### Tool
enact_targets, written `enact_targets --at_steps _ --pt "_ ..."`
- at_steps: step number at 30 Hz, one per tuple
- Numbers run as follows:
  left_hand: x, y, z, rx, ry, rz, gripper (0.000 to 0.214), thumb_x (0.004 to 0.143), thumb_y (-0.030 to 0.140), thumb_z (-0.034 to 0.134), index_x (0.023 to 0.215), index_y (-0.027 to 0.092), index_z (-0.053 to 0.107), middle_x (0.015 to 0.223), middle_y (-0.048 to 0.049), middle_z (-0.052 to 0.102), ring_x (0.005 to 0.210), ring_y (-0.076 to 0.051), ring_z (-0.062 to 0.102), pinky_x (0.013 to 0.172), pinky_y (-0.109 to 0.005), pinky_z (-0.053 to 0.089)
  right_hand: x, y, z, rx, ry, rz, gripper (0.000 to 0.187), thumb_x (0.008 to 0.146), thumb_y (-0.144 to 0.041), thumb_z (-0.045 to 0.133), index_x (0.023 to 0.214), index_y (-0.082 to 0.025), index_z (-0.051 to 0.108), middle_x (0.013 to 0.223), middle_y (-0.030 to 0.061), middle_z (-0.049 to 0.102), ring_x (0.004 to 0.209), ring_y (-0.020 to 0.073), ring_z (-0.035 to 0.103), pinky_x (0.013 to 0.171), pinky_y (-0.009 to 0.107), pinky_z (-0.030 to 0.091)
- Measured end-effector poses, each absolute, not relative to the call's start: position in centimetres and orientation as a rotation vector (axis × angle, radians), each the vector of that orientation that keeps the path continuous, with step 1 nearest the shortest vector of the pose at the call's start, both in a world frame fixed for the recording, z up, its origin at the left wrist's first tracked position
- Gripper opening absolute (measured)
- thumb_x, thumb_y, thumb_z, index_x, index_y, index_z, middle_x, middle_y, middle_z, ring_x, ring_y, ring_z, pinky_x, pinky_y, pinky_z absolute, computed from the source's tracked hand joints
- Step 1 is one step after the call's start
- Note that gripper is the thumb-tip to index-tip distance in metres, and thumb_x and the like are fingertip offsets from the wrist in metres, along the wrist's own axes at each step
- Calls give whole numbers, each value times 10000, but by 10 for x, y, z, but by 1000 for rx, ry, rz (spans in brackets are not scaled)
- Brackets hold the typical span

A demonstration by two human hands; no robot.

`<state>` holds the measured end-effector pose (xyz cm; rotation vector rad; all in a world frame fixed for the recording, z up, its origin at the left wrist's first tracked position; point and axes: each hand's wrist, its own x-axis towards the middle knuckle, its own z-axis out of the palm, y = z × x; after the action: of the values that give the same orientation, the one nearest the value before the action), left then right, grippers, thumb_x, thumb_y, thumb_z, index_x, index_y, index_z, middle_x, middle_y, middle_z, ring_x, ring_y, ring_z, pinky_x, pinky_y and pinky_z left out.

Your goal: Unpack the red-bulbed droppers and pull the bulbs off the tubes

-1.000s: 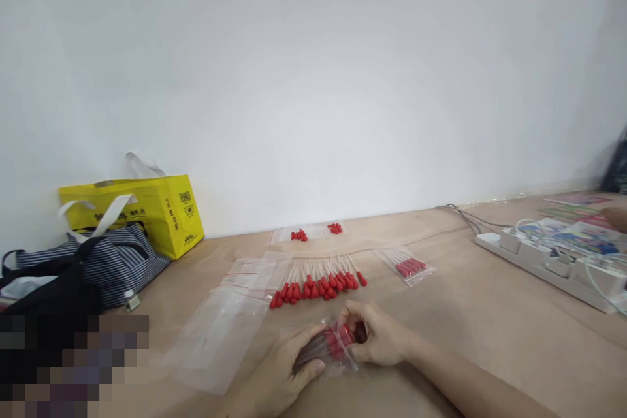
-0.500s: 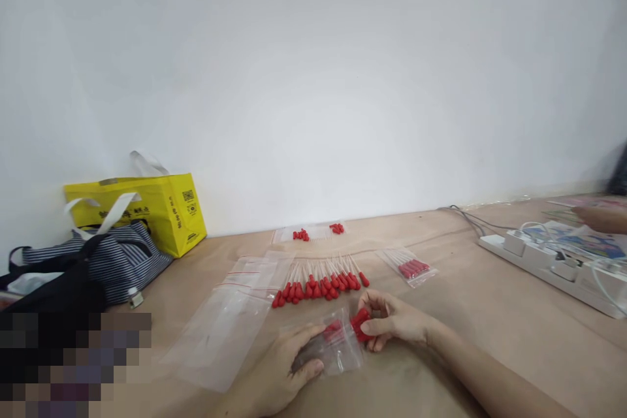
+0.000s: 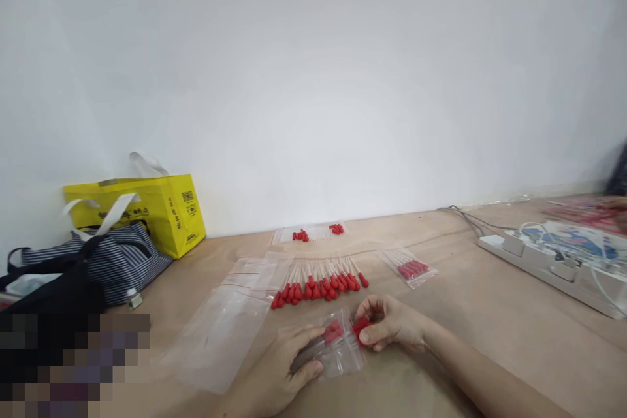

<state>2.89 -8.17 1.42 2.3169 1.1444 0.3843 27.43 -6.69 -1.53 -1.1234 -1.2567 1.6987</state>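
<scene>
A small clear zip bag (image 3: 337, 353) lies on the brown table in front of me, with red-bulbed droppers partly inside it. My left hand (image 3: 279, 375) presses on the bag's left end, fingers curled over it. My right hand (image 3: 392, 325) is closed on the red bulbs (image 3: 361, 326) of a few droppers at the bag's mouth. Just beyond lies a row of loose red-bulbed droppers (image 3: 318, 284).
Empty clear bags (image 3: 220, 333) lie to the left. A filled bag (image 3: 409, 268) sits to the right, another (image 3: 316, 232) by the wall. A yellow bag (image 3: 147, 209) and striped bag (image 3: 105, 261) stand far left. A power strip (image 3: 548, 271) lies right.
My right hand drew back from the bag to its mouth, holding dropper bulbs. The left hand stayed on the bag. Another person's hand at the far right withdrew.
</scene>
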Motion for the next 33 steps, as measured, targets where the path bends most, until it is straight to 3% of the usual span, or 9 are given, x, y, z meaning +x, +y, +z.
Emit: enact_targets --at_steps 4,10,18,21,26,33 --pt "26 -80 11 2318 1148 400 441 763 397 519 1194 319 471 1250 3 496 1148 -228 426 984 -392 317 279 -64 -12 -1189 -1284 1688 319 447 -174 740 661 -145 505 567 -47 582 412 50 504 376 149 387" --pt "26 -77 9 2328 1141 364 442 766 373 516 1202 326 458 1285 10 458 1172 -228 402 1003 -413 290 339 -54 8 -1164 -1287 1546 261 480 -183 715 645 -149 516 539 -29 589 435 70 514 358 146 337" --pt "25 -76 7 2325 1150 377 445 761 388 520 1197 315 469 1280 -3 465 1167 -238 411 998 -427 298 329 -16 -14 -1333 -968 718 273 554 -376 622 661 -186 458 533 -30 553 461 97 503 452 211 399" --pt "24 -76 6 2335 1116 415 439 758 385 526 1190 324 474 1268 4 478 1156 -234 423 993 -415 310 308 1 -30 -1437 -918 573 253 568 -389 583 668 -188 466 533 -22 545 470 123 515 476 239 402" --pt "25 -77 9 2342 1116 372 445 769 381 513 1206 330 452 1276 9 468 1162 -224 417 999 -402 304 292 11 -44 -1564 -929 475 228 559 -361 592 663 -174 512 611 22 600 550 164 569 534 263 419" --pt "24 -77 9 2358 1113 341 445 779 387 497 1216 320 442 1285 0 458 1170 -228 404 996 -415 298 285 3 -48 -1616 -1098 566 152 636 -322 567 664 -175 536 588 2 618 492 124 579 442 202 421"
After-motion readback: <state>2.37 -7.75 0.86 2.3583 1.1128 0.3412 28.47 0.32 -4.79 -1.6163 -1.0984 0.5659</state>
